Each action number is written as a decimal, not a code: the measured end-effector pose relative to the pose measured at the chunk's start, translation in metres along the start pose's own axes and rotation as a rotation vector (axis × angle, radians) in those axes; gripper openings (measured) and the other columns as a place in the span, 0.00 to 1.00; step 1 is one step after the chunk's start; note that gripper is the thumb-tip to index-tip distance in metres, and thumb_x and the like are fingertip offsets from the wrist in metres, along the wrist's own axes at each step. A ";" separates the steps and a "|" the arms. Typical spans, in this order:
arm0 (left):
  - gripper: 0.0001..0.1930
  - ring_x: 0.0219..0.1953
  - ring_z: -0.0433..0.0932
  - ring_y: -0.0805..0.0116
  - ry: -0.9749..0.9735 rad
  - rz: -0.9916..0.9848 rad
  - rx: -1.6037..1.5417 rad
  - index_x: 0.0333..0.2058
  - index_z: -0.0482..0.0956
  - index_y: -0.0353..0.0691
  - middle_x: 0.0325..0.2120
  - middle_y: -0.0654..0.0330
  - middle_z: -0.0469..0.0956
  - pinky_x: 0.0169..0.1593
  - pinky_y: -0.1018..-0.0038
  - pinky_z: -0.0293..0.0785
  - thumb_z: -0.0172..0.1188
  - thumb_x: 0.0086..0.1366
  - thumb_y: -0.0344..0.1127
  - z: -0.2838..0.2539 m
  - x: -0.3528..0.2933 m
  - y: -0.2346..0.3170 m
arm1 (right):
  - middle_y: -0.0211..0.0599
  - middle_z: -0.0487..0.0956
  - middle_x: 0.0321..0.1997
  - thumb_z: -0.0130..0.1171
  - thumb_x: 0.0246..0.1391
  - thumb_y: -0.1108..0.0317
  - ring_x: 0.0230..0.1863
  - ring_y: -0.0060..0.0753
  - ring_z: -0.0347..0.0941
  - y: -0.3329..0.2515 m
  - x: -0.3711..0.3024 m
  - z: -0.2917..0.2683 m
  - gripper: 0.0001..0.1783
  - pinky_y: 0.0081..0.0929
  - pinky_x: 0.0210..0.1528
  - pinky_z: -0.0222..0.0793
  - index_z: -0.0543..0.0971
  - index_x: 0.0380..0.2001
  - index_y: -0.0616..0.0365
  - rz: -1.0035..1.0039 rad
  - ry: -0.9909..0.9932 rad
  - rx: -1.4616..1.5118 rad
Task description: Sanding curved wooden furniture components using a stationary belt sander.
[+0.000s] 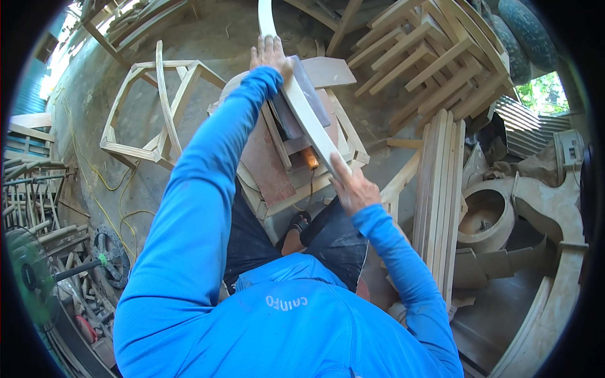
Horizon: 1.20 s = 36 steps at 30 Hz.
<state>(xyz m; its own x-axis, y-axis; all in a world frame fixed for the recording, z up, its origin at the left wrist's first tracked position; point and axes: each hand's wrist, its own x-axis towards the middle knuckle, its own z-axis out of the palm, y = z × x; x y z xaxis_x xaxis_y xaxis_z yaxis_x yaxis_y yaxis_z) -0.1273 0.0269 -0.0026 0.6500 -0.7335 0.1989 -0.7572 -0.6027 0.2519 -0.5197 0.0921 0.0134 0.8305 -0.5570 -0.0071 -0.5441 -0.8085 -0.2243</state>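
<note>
A long, curved strip of pale wood [307, 120] runs slantwise in front of me, and both hands are on it. My left hand [271, 57] lies over its far part with the fingers bent across it. Closer to my body, my right hand [357, 189] grips the near end, thumb side along the wood. Against the strip is a flat greyish-purple surface [313, 88], part of a device whose kind I cannot make out. An orange-brown piece like a handle [310, 158] shows below it. These rest on a low wooden stand with a reddish board [277, 183].
A wooden frame [126, 150] stands on the floor at left, near a yellow cord [94, 189]. Stacked wooden frames [435, 57] fill the back right. Long planks [439, 201] lie at right, beside a machine with a round housing [485, 217]. A green fan [28, 277] is at left.
</note>
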 end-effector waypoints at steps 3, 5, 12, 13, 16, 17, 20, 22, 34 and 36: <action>0.42 0.80 0.39 0.50 -0.029 0.026 0.083 0.74 0.51 0.33 0.77 0.47 0.47 0.79 0.52 0.38 0.50 0.66 0.48 -0.011 -0.093 0.041 | 0.46 0.73 0.34 0.62 0.62 0.55 0.29 0.53 0.79 0.023 -0.090 0.000 0.38 0.47 0.29 0.77 0.62 0.73 0.30 -0.028 -0.019 0.062; 0.43 0.80 0.37 0.47 -0.034 0.069 0.030 0.74 0.51 0.31 0.77 0.44 0.46 0.79 0.50 0.36 0.51 0.66 0.49 -0.015 -0.163 0.068 | 0.44 0.73 0.34 0.66 0.59 0.59 0.29 0.50 0.78 0.039 -0.157 -0.005 0.38 0.46 0.29 0.76 0.66 0.72 0.33 -0.046 -0.051 0.079; 0.45 0.79 0.37 0.42 -0.050 0.098 -0.175 0.72 0.55 0.30 0.76 0.40 0.45 0.77 0.45 0.35 0.56 0.62 0.49 -0.020 -0.284 0.113 | 0.42 0.73 0.33 0.72 0.53 0.61 0.29 0.51 0.77 0.060 -0.266 -0.015 0.41 0.45 0.28 0.74 0.68 0.70 0.36 -0.010 -0.169 0.093; 0.45 0.79 0.37 0.42 -0.026 0.095 -0.181 0.72 0.55 0.30 0.76 0.40 0.45 0.77 0.45 0.35 0.56 0.62 0.49 -0.019 -0.273 0.109 | 0.42 0.73 0.33 0.71 0.54 0.60 0.29 0.51 0.77 0.060 -0.254 -0.014 0.41 0.46 0.28 0.74 0.68 0.70 0.36 -0.003 -0.159 0.088; 0.43 0.79 0.37 0.45 -0.028 0.069 -0.110 0.73 0.54 0.33 0.76 0.43 0.44 0.78 0.45 0.34 0.54 0.64 0.50 -0.017 -0.205 0.082 | 0.42 0.72 0.33 0.68 0.57 0.59 0.29 0.51 0.77 0.051 -0.188 -0.007 0.40 0.47 0.28 0.74 0.65 0.72 0.33 -0.003 -0.086 0.059; 0.43 0.80 0.37 0.47 -0.040 0.048 -0.074 0.74 0.54 0.35 0.77 0.45 0.44 0.78 0.45 0.34 0.53 0.65 0.50 -0.017 -0.179 0.071 | 0.42 0.73 0.33 0.67 0.58 0.58 0.29 0.51 0.76 0.044 -0.163 -0.006 0.40 0.47 0.29 0.74 0.65 0.73 0.32 0.004 -0.062 0.042; 0.41 0.80 0.35 0.52 -0.042 -0.008 -0.084 0.75 0.51 0.41 0.78 0.52 0.43 0.78 0.46 0.32 0.48 0.70 0.54 -0.019 -0.104 0.033 | 0.44 0.74 0.35 0.65 0.60 0.56 0.30 0.55 0.77 0.019 -0.079 -0.003 0.43 0.51 0.31 0.75 0.59 0.75 0.22 0.024 -0.020 0.009; 0.40 0.80 0.33 0.54 -0.132 -0.036 -0.036 0.76 0.48 0.44 0.79 0.56 0.41 0.78 0.47 0.31 0.42 0.73 0.58 -0.023 -0.075 0.017 | 0.48 0.75 0.35 0.64 0.61 0.55 0.34 0.58 0.78 0.003 -0.027 -0.005 0.46 0.52 0.36 0.75 0.53 0.77 0.22 0.039 -0.046 0.007; 0.36 0.80 0.34 0.46 -0.052 0.283 -0.172 0.67 0.71 0.47 0.75 0.49 0.52 0.76 0.40 0.30 0.54 0.67 0.63 -0.042 -0.161 0.028 | 0.58 0.80 0.54 0.62 0.45 0.74 0.50 0.65 0.80 0.055 -0.149 0.018 0.54 0.47 0.53 0.78 0.55 0.76 0.42 0.064 -0.168 0.568; 0.29 0.77 0.45 0.46 0.079 0.454 -0.278 0.57 0.78 0.45 0.67 0.48 0.63 0.76 0.39 0.34 0.54 0.67 0.60 -0.052 -0.186 0.036 | 0.59 0.76 0.62 0.61 0.42 0.75 0.58 0.61 0.79 0.064 -0.219 0.008 0.51 0.42 0.59 0.75 0.59 0.74 0.49 0.063 -0.219 0.677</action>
<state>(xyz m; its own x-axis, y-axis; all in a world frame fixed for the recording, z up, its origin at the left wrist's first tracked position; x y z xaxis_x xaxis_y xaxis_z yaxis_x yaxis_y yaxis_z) -0.2720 0.1579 0.0184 0.2727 -0.8684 0.4141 -0.9243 -0.1170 0.3633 -0.7357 0.1643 -0.0073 0.8435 -0.4902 -0.2194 -0.4572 -0.4411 -0.7722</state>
